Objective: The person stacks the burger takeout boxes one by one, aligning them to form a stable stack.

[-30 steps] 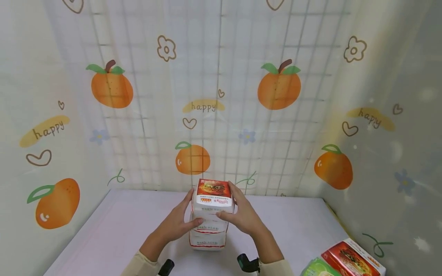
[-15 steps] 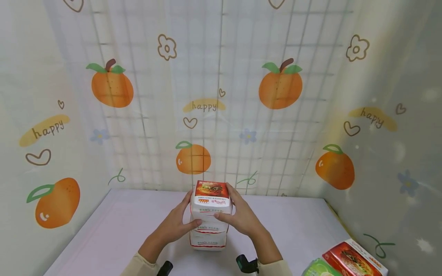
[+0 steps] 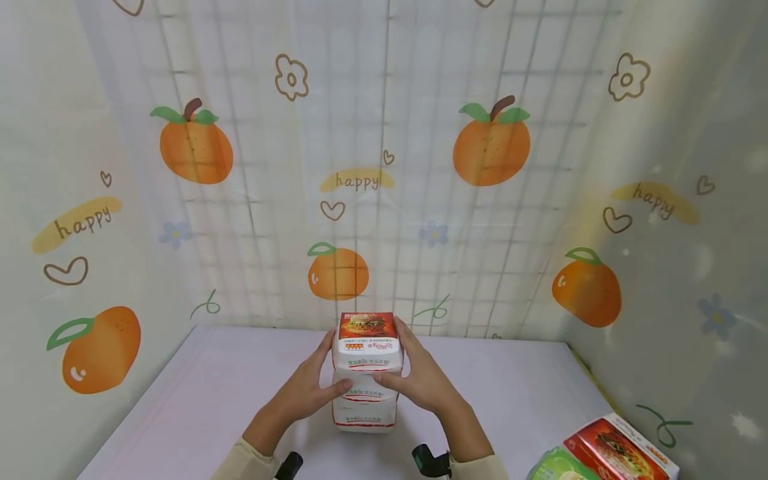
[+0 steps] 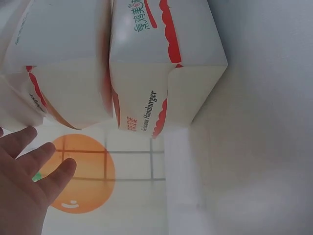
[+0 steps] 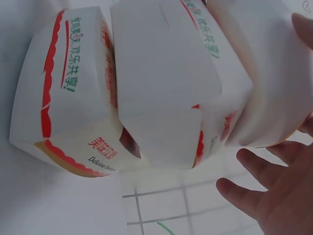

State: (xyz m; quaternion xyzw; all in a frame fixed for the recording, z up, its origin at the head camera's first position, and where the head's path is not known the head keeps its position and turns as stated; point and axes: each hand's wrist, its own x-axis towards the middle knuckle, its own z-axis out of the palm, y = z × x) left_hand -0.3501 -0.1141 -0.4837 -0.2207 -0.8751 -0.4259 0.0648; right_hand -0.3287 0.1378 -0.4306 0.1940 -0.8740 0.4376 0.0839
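Three white burger boxes stand stacked on the table, seen in the head view. The top box (image 3: 367, 347) has a red lid with a burger picture; the middle box (image 3: 367, 390) and bottom box (image 3: 364, 417) are below. My left hand (image 3: 300, 393) is at the stack's left side, thumb in front. My right hand (image 3: 427, 380) touches the top box's right side, its thumb across the front. In the left wrist view the left hand (image 4: 24, 183) shows spread fingers beside the boxes. In the right wrist view the right hand (image 5: 281, 183) has extended fingers beside the top box (image 5: 269, 73).
At the table's (image 3: 228, 380) front right lie a red-and-white burger box (image 3: 618, 447) and a green package (image 3: 561, 467), both cut off by the frame. A curtain (image 3: 414, 280) with oranges stands behind the table and along its sides.
The top box has shifted slightly left over the lower boxes and turned straighter, with both hands staying around the stack. The head view has tilted slightly.
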